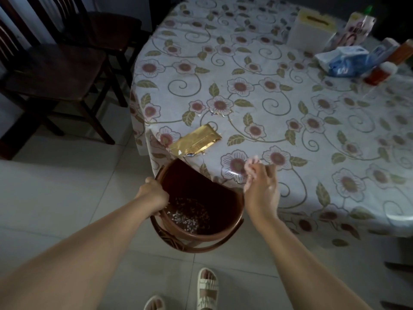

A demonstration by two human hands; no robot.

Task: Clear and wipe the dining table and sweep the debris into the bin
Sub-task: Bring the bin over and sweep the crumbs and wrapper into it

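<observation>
My left hand point(154, 194) grips the left rim of a brown bin point(207, 237), held against and partly under the table's near edge. White crumbs lie at the bin's bottom. My right hand point(261, 186) is shut on a pink cloth point(251, 166) at the table edge, just right of the bin. A gold foil wrapper point(195, 140) lies on the floral tablecloth point(268, 97) near the edge above the bin. Small scraps point(220, 114) sit further in on the cloth.
Two dark wooden chairs point(53, 70) stand at the left on the tiled floor. At the table's far right are a white box point(310, 32), a blue-and-white plastic bag point(344, 60), orange-capped bottles point(380, 73) and packets. My sandalled feet point(206, 289) are below.
</observation>
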